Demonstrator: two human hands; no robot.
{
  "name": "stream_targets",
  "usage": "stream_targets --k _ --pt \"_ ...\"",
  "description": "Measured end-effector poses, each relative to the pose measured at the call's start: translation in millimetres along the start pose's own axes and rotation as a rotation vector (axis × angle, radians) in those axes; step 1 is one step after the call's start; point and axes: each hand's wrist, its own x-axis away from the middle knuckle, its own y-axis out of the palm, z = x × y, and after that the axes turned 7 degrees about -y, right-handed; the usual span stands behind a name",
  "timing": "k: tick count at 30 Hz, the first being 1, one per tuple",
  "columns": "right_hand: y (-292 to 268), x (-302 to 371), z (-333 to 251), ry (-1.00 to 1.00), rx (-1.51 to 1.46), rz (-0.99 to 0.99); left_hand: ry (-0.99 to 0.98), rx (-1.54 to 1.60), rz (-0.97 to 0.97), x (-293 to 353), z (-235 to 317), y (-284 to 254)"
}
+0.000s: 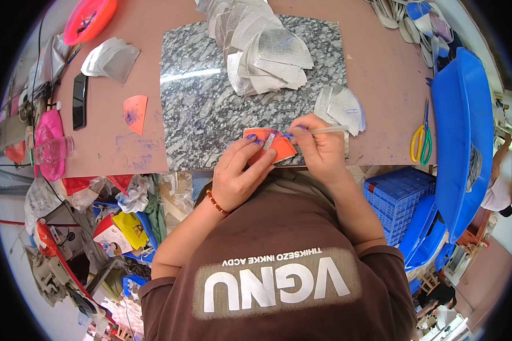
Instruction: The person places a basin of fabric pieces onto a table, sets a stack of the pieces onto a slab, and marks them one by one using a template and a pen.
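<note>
My left hand (240, 171) grips a curved orange template (284, 149) at the front edge of a speckled grey stone slab (193, 108). Its fingertips, smudged with purple, press on the template, and a pale sheet edge shows beneath it. In my right hand (323, 152) is a slim whitish pen (334, 129), its blue tip meeting the template's upper edge. Beyond my hands, a long fanned pile of silvery cut pieces (279, 51) runs back over the slab. Closer to my right hand lies a smaller fan of silvery pieces (338, 105), some marked blue.
On the left are another orange piece (135, 113), a silvery stack (111, 57), a black phone (79, 101) and a red-orange bowl (88, 23). Scissors with yellow and green handles (421, 142) lie right, beside a large blue tub (458, 136). A blue crate (395, 199) stands below the table.
</note>
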Motion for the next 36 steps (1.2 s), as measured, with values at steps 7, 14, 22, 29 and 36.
stream_targets --k 7,14,22,29,36 --pt "16 -4 0 -0.184 0.226 -0.115 0.021 0.027 0.039 3 -3 3" --pt "18 -3 3 -0.314 0.217 -0.102 0.036 0.038 0.062 1 -4 6" --pt "-8 -21 -3 -0.238 0.305 0.005 0.016 0.044 0.007 -7 3 2" --pt "-5 -19 -16 -0.105 0.209 0.061 0.101 0.103 -0.026 3 -12 -9" --pt "-65 -52 -103 -0.258 -0.97 0.659 0.089 0.162 -0.089 -5 -6 -14"
